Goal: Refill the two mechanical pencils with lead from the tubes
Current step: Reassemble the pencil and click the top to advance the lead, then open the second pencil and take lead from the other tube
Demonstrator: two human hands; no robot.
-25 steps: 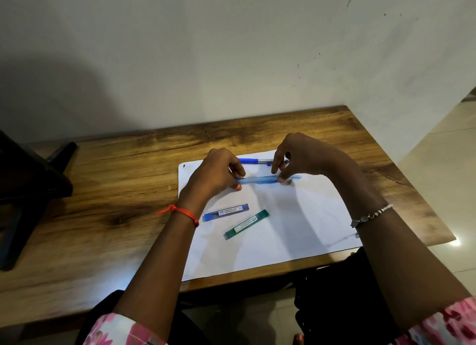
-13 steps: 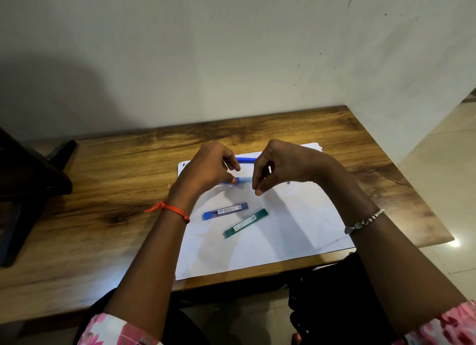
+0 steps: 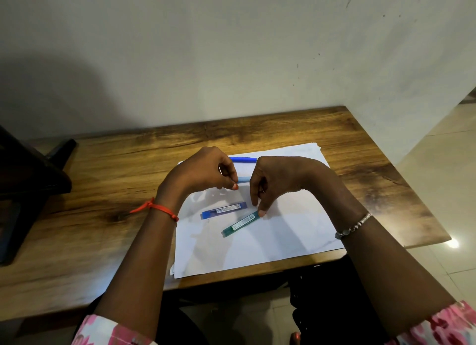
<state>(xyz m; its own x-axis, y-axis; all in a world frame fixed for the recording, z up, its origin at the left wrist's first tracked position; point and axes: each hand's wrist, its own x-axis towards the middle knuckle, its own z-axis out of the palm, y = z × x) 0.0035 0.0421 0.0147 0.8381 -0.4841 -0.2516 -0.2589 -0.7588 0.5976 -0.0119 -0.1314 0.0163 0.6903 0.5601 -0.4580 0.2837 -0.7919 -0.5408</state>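
Note:
My left hand (image 3: 206, 171) pinches the left end of a light-blue mechanical pencil (image 3: 244, 179), most of which is hidden behind my hands. A darker blue pencil (image 3: 243, 160) lies farther back on the white paper (image 3: 291, 231). My right hand (image 3: 277, 181) reaches down with thumb and forefinger at the right end of the green lead tube (image 3: 240, 223), which lies slanted on the paper. The blue lead tube (image 3: 224, 210) lies just left of it, untouched.
The paper sits on a wooden table (image 3: 103, 190) against a pale wall. A dark object (image 3: 28, 185) stands at the table's left edge. The tiled floor (image 3: 443, 190) shows beyond the table's right edge.
My right hand let go of the light-blue pencil and moved down and toward me to the green tube's end. My left hand kept its hold on the pencil.

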